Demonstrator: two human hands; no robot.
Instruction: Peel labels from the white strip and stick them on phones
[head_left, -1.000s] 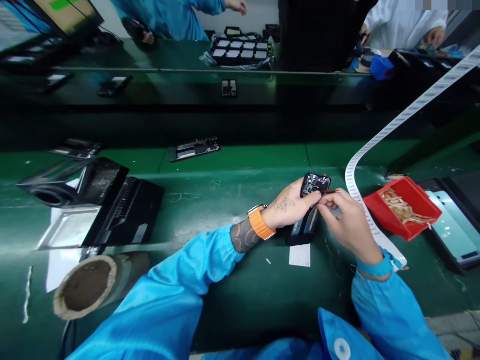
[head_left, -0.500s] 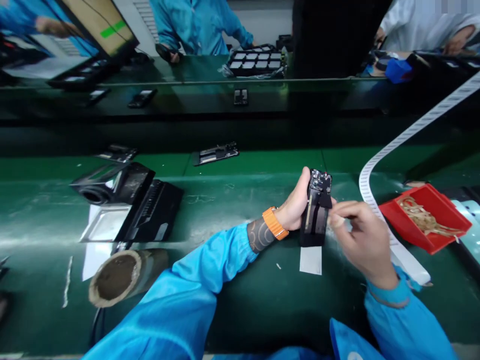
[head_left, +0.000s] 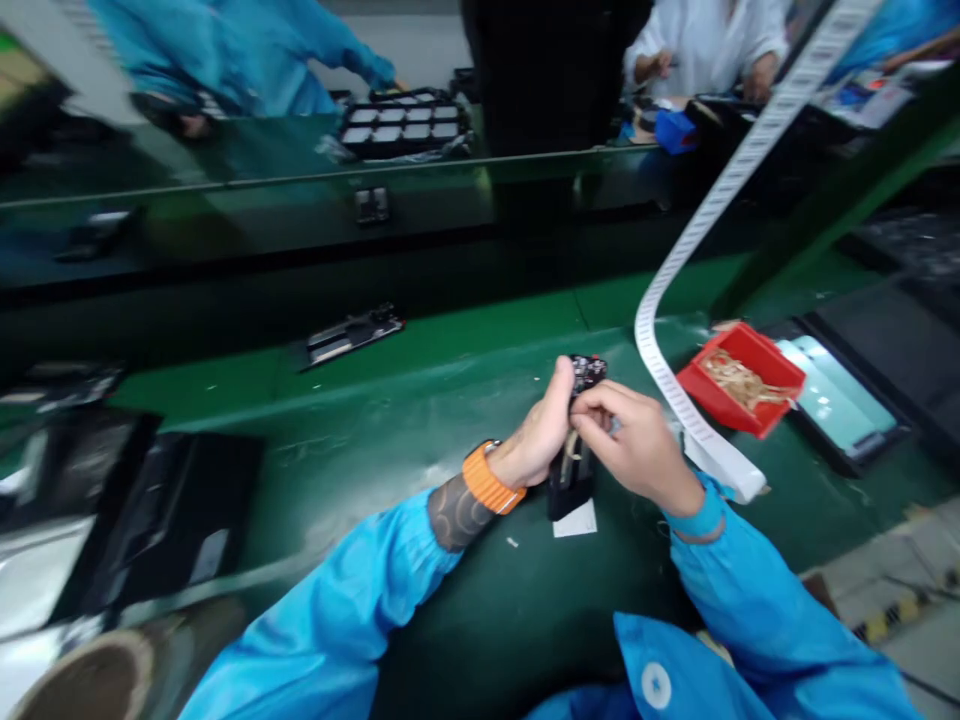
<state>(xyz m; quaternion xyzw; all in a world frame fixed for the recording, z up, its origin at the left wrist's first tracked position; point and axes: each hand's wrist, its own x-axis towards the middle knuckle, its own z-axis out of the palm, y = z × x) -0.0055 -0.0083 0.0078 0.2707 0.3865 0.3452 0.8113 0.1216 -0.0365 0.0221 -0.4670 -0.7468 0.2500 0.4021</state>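
Observation:
My left hand point(head_left: 538, 435) is closed around an opened phone point(head_left: 571, 485), its bare circuit board showing at the far end. The phone stands tilted above the green bench. Over its middle, my right hand point(head_left: 637, 440) has thumb and forefinger pinched together. Whatever they grip is too small to make out, though a pale strip shows just beneath the fingertips. Part of the phone's face is hidden by these fingers. A white paper piece point(head_left: 576, 520) lies at the phone's near end.
A white printed label strip point(head_left: 651, 335) curls down right of my hands. Beyond it sit a red bin point(head_left: 765, 390) of pale scraps and a phone-like screen point(head_left: 844, 395). Another opened phone point(head_left: 352, 336) lies farther back. Co-workers' sleeves point(head_left: 247, 60) show across the bench.
The view has swung to the right. My right fingers have shifted from the phone's right edge onto its middle. My left hand still holds the phone.

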